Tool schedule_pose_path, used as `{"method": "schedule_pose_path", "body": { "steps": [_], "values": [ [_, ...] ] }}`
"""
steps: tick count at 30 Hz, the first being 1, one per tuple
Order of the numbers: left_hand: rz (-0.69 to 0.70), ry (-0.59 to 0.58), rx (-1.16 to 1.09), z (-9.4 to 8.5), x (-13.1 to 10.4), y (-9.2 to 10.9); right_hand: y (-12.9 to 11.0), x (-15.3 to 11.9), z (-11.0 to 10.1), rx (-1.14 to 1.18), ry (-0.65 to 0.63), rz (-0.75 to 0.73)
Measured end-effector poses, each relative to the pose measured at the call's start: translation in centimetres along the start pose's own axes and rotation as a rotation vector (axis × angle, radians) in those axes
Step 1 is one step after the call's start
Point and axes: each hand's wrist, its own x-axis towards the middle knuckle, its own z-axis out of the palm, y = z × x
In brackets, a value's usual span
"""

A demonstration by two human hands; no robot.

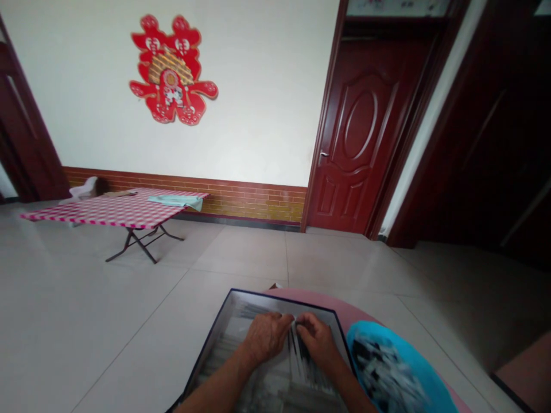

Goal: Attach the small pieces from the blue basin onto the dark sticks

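A shallow dark-rimmed tray [282, 298] lies on a pink round table, holding rows of thin sticks [297, 361], whitish and dark, whose kind I cannot make out. My left hand [269, 334] is over the tray's far half, its fingers pinched together at the top of a thin whitish stick [293, 328]. Right beside it, my right hand [316, 338] has its fingertips pinched on the same stick's upper end, over the right-hand row. To the right stands a blue basin [365, 330] with a jumble of black and white pieces in it, blurred.
The pink tabletop [340, 304] curves behind the tray and basin. Farther off, a low folding table [116, 209] with a checked cover carries a light green cloth [176, 201]. A red door [357, 132] and a red wall decoration [172, 71] are behind.
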Motion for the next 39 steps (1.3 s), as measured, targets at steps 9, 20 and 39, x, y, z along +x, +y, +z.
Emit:
{"method": "schedule_pose_path", "body": {
  "steps": [9,20,39],
  "values": [
    [0.012,-0.020,0.015,0.6,0.3,-0.4,-0.6,-0.2,-1.7,-0.300,0.090,-0.091],
    [0.040,0.053,-0.073,1.2,0.3,-0.4,4.8,-3.5,-11.9,-0.641,0.275,0.077],
    [0.063,0.040,-0.055,2.1,0.2,-0.3,-0.1,0.0,0.5,-0.164,-0.001,0.003]
  ]
}}
